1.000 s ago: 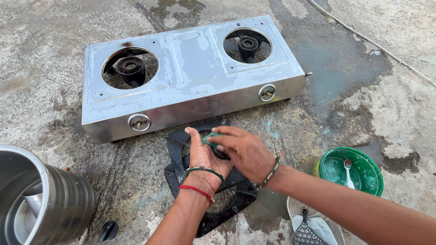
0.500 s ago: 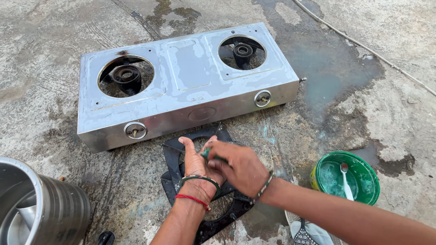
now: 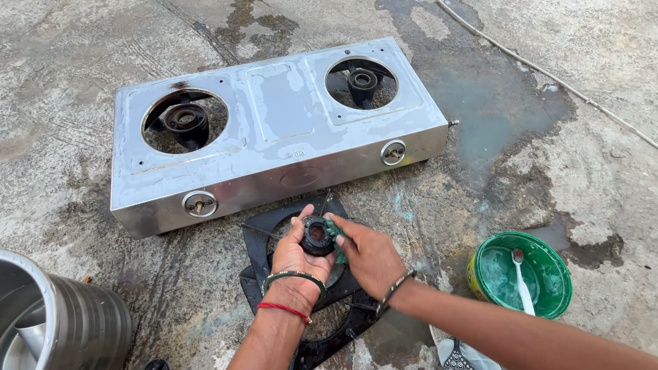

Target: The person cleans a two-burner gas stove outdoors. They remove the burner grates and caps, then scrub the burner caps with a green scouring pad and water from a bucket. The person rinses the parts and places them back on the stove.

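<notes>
Hands have lifted a bit closer to the two-burner gas stove (image 3: 274, 137). Left hand (image 3: 295, 257) curls tight round the black burner ring (image 3: 317, 235), now turned up, above the black pan supports (image 3: 322, 308). Right hand (image 3: 370, 257) pinches a green scrub pad (image 3: 336, 236) against it.

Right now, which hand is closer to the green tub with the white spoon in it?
Right. The right hand is just left of the green tub, pressing a green scrubber; the left hand is farther left, holding the black burner ring.
</notes>
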